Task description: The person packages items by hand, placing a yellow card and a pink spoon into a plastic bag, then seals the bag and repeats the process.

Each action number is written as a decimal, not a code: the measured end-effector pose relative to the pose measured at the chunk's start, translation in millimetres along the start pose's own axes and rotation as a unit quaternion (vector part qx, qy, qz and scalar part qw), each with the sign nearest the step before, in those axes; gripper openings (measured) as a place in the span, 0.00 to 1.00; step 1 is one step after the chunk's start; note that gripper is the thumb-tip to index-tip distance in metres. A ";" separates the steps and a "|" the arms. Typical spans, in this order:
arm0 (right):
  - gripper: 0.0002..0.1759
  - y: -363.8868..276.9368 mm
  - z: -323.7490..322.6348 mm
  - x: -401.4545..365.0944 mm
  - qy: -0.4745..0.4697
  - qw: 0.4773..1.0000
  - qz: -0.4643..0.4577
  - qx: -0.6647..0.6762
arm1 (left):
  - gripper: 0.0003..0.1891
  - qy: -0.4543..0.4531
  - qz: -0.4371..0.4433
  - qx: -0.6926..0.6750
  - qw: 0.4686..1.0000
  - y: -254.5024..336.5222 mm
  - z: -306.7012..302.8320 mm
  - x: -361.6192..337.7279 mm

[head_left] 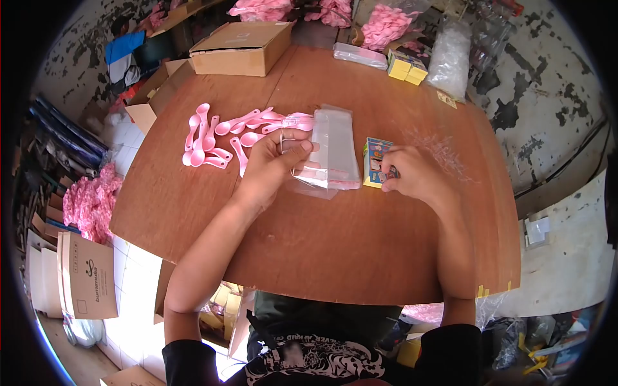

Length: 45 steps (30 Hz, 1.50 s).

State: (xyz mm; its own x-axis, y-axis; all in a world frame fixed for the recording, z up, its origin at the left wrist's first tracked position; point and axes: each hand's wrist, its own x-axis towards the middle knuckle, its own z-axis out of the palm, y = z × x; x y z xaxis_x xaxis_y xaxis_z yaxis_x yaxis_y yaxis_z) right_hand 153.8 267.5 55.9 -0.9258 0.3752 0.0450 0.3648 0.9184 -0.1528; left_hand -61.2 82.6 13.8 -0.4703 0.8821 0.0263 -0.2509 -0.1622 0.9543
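Clear bag [317, 185] in the left hand [277, 161], right hand [415, 172] at the small box [375, 159].
The left hand pinches the bag beside the pink spoons [198, 154], over the near part of the bag stack [338, 138]; the right's fingertips bend over the box (whether they grip anything, I cannot tell).

A brown wooden table [309, 257] carries pink plastic spoons [198, 151], a stack of clear plastic bags [338, 145], a small colorful box [375, 161], a closed cardboard box [239, 48] and yellow boxes [407, 67] near the far edge.
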 end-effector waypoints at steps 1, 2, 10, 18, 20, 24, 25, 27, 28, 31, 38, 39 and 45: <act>0.14 4.8 0.2 0.3 -0.003 1.000 -0.021 0.009 | 0.12 -0.006 0.006 -0.008 1.000 -1.1 -2.3 1.0; 0.14 8.0 -0.5 0.3 -0.006 0.999 -0.042 0.019 | 0.14 -0.012 0.012 -0.016 1.000 -1.6 -3.7 1.9; 0.08 -14.9 -23.4 -1.1 0.295 0.940 0.002 0.172 | 0.17 -0.059 0.035 0.054 0.996 -4.8 3.0 -0.1; 0.10 -27.7 -22.9 -3.3 0.260 0.842 -0.028 0.471 | 0.15 -0.179 0.037 0.092 0.979 -4.5 15.2 -13.3; 0.10 -21.0 -19.7 -2.3 0.221 0.863 -0.024 0.453 | 0.15 -0.184 0.046 0.092 0.978 -3.0 14.7 -13.7; 0.09 -29.9 -20.1 -3.5 0.166 0.894 -0.013 0.416 | 0.16 -0.216 0.010 0.119 0.969 1.3 13.8 -14.6; 0.09 -31.9 -20.2 -4.0 0.149 0.899 -0.003 0.412 | 0.15 -0.220 -0.016 0.157 0.963 3.2 14.5 -15.5; 0.08 -34.6 -18.4 -3.3 0.157 0.893 -0.003 0.422 | 0.15 -0.224 -0.013 0.135 0.965 3.0 17.3 -18.3; 0.07 -35.7 -17.9 -3.0 0.166 0.886 -0.004 0.432 | 0.16 -0.226 -0.009 0.113 0.967 2.8 19.0 -18.9; 0.07 -40.2 -16.8 -4.4 0.132 0.897 -0.023 0.421 | 0.16 -0.211 0.057 0.166 0.961 0.6 21.5 -15.1; 0.08 -48.0 -9.7 -1.1 0.096 0.861 -0.111 0.487 | 0.15 -0.223 0.092 0.195 0.950 17.1 32.2 -11.7; 0.08 -48.5 -13.7 -3.1 0.078 0.854 -0.094 0.505 | 0.15 -0.219 0.087 0.212 0.948 18.8 32.3 -11.2; 0.11 -44.5 -16.5 -6.0 -0.017 0.862 -0.065 0.502 | 0.16 -0.206 0.109 0.216 0.948 18.0 35.7 -7.5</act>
State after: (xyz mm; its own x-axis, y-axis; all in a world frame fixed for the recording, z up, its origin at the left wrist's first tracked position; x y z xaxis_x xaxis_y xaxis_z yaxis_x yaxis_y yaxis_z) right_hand 144.9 226.5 78.8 -0.9609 0.2584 0.0995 0.0047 0.3745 -0.9272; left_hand -32.0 88.8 41.4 -0.0776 0.9606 0.2668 0.2257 -0.2437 0.9432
